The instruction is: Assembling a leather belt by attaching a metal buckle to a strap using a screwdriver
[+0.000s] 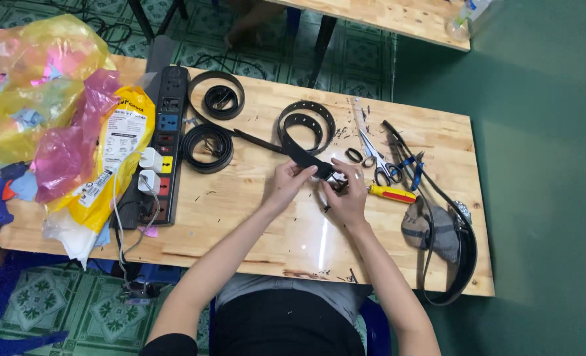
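We've got the L hand (286, 181) pinching the black belt strap (303, 155) near its end, w/ the R hand (347, 191) closed on the metal buckle (335, 178) right btwn the two hands, strap running up & away from the L hand into a loose coil. Just right of the R hand we see a red/yellow screwdriver (391, 193), scissors (380, 161) a bit above it, power strip (161, 142) well off left of the L hand
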